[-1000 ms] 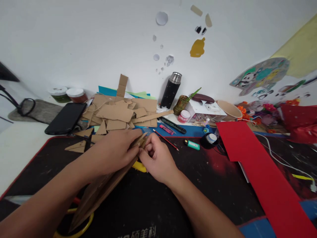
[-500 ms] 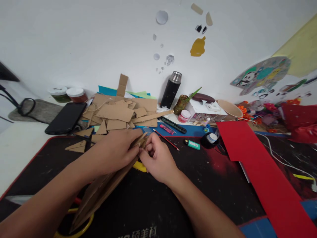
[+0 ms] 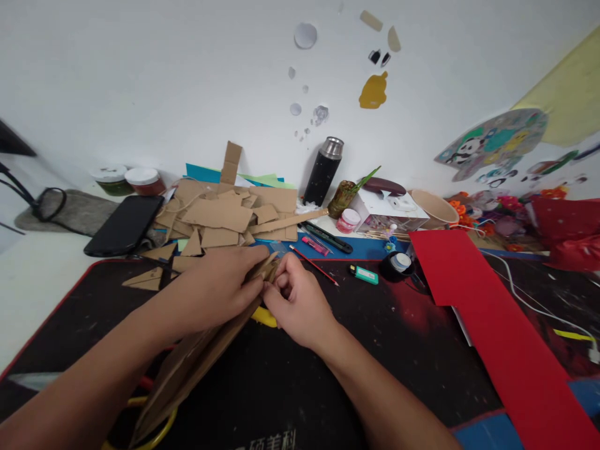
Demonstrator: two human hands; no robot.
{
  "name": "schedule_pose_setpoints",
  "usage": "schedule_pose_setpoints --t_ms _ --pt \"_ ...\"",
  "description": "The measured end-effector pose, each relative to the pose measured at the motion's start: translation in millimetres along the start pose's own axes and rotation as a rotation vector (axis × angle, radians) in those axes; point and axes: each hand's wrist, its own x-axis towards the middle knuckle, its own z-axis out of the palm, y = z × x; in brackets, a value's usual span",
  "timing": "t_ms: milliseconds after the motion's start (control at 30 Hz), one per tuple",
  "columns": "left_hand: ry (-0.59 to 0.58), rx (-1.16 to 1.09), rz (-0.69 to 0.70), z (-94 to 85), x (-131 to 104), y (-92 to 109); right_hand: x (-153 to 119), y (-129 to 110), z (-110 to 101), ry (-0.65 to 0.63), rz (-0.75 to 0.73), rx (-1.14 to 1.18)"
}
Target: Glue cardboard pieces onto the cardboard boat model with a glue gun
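A long folded piece of cardboard (image 3: 192, 362) slants from the bottom left up to my hands. My left hand (image 3: 222, 284) lies over its upper part, fingers wrapped round it and thumb against the near face. At the top end, my right hand (image 3: 300, 300) is closed with thumb and fingertips pinching the cardboard's edge. Behind and under the cardboard are scissors with a yellow handle (image 3: 159, 432), partly covered by it and my left forearm. A second yellow object (image 3: 265, 316) shows just below my right fingers, mostly hidden.
A pile of cardboard scraps (image 3: 225, 215) lies behind my hands. To the right are a red pencil (image 3: 314, 265), a green lighter (image 3: 364, 274), a black cup (image 3: 396, 266) and a large red sheet (image 3: 497, 337). A black thermos (image 3: 324, 170) stands by the wall, a phone (image 3: 124, 225) on the left.
Hardly anything differs. Both hands keep their grip on the cardboard, with only tiny shifts of the fingers and a slight shift of the view.
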Motion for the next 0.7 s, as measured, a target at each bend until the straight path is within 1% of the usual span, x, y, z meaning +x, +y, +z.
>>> schedule_pose_setpoints --t_ms 167,433,700 --pt "0.006 -0.012 0.005 1.0 0.4 -1.7 0.1 1.1 0.0 0.004 -0.014 -0.005" --pt "-0.017 -0.057 -0.011 1.4 2.2 -3.1 0.1 1.6 -0.4 -0.001 -0.021 0.0" --pt "-0.022 -0.068 -0.016 2.0 4.0 -3.6 1.1 1.6 -0.1 -0.008 -0.006 0.023"
